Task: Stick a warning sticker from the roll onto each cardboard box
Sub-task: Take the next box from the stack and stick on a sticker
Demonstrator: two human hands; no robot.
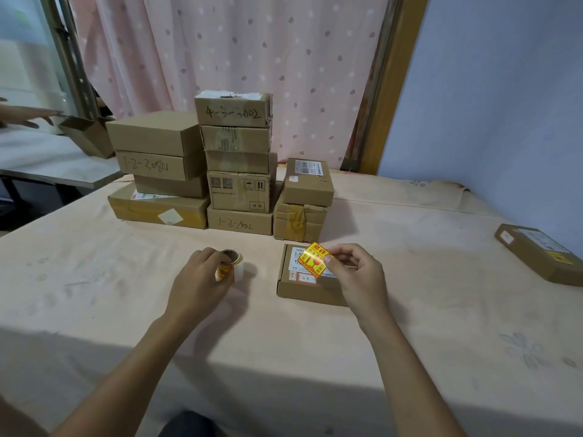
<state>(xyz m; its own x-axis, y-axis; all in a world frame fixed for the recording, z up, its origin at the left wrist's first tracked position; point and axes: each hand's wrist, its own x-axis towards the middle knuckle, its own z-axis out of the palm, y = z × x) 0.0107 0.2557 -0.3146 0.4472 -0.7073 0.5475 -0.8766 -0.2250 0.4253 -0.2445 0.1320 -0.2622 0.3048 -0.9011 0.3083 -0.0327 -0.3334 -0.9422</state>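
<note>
Head view — right hand (356, 274), pinch on glossy square sticker (313, 260); left hand (198, 280), grip on roll (232, 258)

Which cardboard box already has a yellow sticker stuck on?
The flat box lying alone at far right; the right hand holds another sticker over the near box.

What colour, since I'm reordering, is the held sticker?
The sticker is yellow with red print; head view.

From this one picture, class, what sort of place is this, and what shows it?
Probably a home room used for packing parcels: stacked cardboard boxes with handwritten codes, a cloth-covered table, and a pink dotted curtain behind.
</note>
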